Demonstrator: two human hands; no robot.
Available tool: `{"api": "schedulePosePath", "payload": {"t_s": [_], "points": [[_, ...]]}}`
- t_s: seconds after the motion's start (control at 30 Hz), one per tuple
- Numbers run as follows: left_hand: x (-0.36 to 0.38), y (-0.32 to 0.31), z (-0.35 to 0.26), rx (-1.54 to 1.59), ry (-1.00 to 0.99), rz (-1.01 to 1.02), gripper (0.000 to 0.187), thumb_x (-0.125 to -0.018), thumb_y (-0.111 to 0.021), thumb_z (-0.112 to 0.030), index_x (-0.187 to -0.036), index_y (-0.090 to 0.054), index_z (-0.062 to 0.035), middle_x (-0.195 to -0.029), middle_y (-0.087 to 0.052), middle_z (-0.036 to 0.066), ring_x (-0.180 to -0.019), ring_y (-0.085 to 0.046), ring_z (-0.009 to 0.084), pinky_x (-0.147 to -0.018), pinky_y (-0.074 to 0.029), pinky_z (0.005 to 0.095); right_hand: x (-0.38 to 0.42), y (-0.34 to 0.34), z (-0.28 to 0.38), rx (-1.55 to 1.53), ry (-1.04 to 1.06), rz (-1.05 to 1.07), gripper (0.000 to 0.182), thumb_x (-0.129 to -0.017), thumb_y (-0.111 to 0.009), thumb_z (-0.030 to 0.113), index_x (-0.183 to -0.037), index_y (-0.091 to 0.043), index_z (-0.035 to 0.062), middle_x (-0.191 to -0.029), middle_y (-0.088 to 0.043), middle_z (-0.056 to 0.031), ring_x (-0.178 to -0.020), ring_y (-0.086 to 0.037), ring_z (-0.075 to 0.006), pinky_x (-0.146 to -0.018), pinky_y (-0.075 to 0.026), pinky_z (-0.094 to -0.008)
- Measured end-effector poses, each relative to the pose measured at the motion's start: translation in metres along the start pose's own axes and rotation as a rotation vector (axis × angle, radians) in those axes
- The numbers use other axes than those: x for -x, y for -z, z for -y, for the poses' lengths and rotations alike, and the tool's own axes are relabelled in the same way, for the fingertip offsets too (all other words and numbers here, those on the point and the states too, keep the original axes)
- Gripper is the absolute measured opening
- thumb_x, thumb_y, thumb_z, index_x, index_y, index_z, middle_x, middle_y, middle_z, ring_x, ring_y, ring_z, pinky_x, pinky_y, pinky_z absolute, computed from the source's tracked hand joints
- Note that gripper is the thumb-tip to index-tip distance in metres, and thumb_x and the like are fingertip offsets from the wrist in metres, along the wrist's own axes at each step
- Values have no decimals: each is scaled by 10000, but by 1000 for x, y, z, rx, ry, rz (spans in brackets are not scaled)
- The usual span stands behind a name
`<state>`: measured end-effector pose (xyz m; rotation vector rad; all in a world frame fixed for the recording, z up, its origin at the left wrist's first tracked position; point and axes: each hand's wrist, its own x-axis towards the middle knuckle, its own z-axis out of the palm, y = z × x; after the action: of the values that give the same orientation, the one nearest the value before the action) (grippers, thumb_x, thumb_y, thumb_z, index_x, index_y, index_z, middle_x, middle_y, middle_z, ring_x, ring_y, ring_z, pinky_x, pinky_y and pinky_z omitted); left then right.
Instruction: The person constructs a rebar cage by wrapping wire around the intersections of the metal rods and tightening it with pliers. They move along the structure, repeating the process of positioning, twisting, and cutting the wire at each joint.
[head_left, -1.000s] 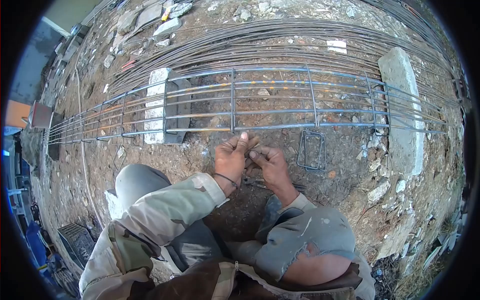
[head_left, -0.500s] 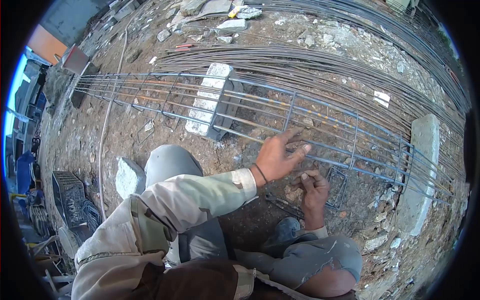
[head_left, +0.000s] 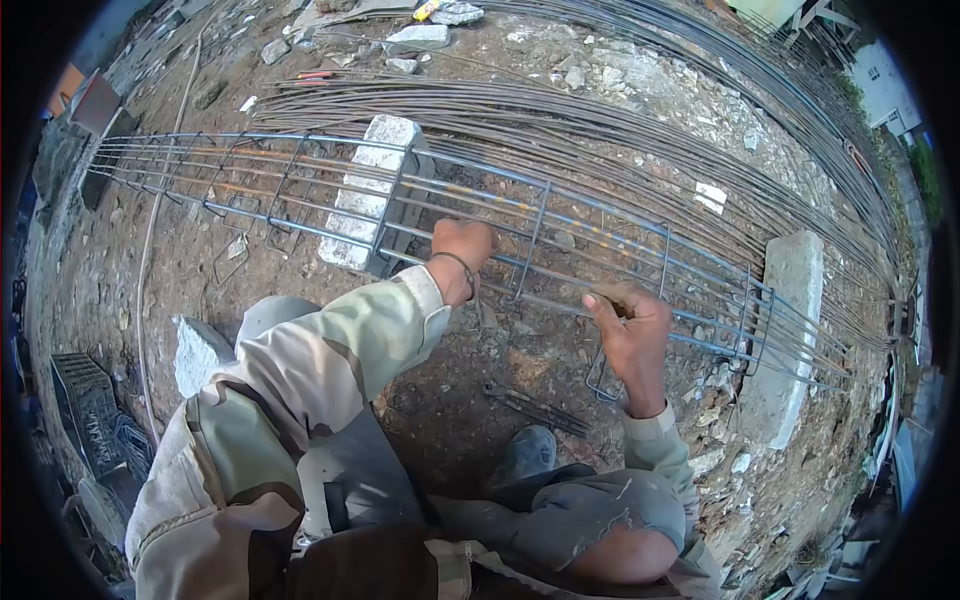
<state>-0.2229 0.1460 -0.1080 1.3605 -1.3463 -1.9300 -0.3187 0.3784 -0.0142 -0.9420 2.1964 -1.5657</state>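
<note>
A long rebar cage [head_left: 600, 275] of thin steel bars with square stirrups stretches across in front of me. My left hand [head_left: 462, 248], below a camouflage sleeve, is a fist at the cage's near side, closed around a steel bar; its fingertips are hidden. One stirrup [head_left: 533, 240] stands just right of it. Farther right, my right hand [head_left: 636, 325] is at the near bar, thumb and curled fingers pinched; whatever is between them does not show. Below the cage, a dark long-handled tool [head_left: 540, 408] lies on the dirt near my shoe.
A pale block [head_left: 375, 190] props the cage left of centre, and a concrete slab [head_left: 790, 330] supports its right end. Loose rebar [head_left: 580, 125] lies behind. A white block [head_left: 200, 355] sits by my knee, near a dark crate [head_left: 88, 410]. Rubble is scattered around.
My left hand has moved left along the cage and closed into a fist. My right hand has risen from below the cage to its near bar. The camera view has shifted right.
</note>
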Motion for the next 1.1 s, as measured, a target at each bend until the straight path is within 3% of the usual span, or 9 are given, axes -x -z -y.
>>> {"api": "schedulePosePath", "payload": {"t_s": [0.07, 0.17, 0.3, 0.37, 0.4, 0.5, 0.63, 0.8, 1.1], "points": [[2, -6, -14, 390, 344, 35, 244, -938, -494, 20, -1132, -568, 149, -1183, -623, 303, -1044, -688, 365, -881, -605, 452, -37, -3, 25, 459, 206, 230, 76, -788, -748, 12, -849, -760, -32, -822, -718, -201, -731, -690, -312, -702, -544, -375], [-35, -18, 2, 394, 507, 106, 197, -933, -460, 17, -1087, -562, 88, -1080, -639, 262, -941, -678, 358, -792, -601, 449, -78, -7, 11, 755, 233, 470, 63, -725, -687, 34, -751, -729, -4, -784, -690, -249, -754, -686, -402, -739, -562, -437], [-49, -38, 16, 495, 572, 218, 173, -917, -442, 29, -1040, -564, 34, -998, -635, 238, -801, -651, 339, -664, -563, 424, -91, -41, -36, 881, 226, 564, 65, -697, -663, 61, -715, -718, 30, -732, -684, -234, -727, -695, -387, -733, -570, -453], [-43, -43, 10, 358, 652, 169, 98, -945, -404, -109, -874, -473, -109, -673, -501, 74, -437, -402, 154, -369, -243, 283, -85, -63, -47, 741, 243, 355, 52, -689, -682, 73, -713, -716, 42, -701, -675, -216, -684, -679, -393, -707, -559, -451], [-42, -38, 12, 433, 537, 119, 144, -909, -472, 46, -1024, -557, 29, -894, -619, 223, -681, -634, 321, -565, -538, 422, -81, -72, -44, 742, 244, 352, 52, -689, -682, 73, -713, -716, 42, -701, -675, -216, -684, -679, -393, -707, -559, -451], [-33, -40, 9, 388, 500, 95, 128, -919, -474, 41, -1021, -548, 65, -922, -628, 233, -760, -691, 354, -617, -594, 484, -67, -88, -45, 658, -31, 145, 46, -690, -685, 75, -710, -707, 40, -716, -684, -203, -694, -678, -391, -679, -538, -454], [-24, -39, 1, 341, 507, 143, 196, -944, -465, 16, -1095, -538, 115, -1089, -640, 268, -1013, -700, 397, -846, -611, 530, -58, -97, -62, 486, 35, -5, 53, -696, -694, 73, -736, -711, 44, -724, -685, -199, -704, -677, -393, -662, -514, -468], [-21, -40, -1, 544, 584, 165, 343, -987, -476, -60, -1273, -497, 129, -1378, -553, 278, -1329, -538, 379, -1142, -436, 494, -59, -94, -48, 623, 12, 21, 67, -702, -689, 60, -759, -719, 41, -746, -683, -219, -740, -683, -416, -678, -516, -497], [-12, -39, 18, 507, 396, 243, 217, -931, -597, 51, -1148, -581, 46, -1116, -675, 192, -1012, -698, 307, -907, -574, 413, -55, -84, -52, 769, 265, 162, 64, -766, -667, 86, -752, -681, 26, -744, -679, -225, -708, -660, -455, -665, -504, -552]]}}
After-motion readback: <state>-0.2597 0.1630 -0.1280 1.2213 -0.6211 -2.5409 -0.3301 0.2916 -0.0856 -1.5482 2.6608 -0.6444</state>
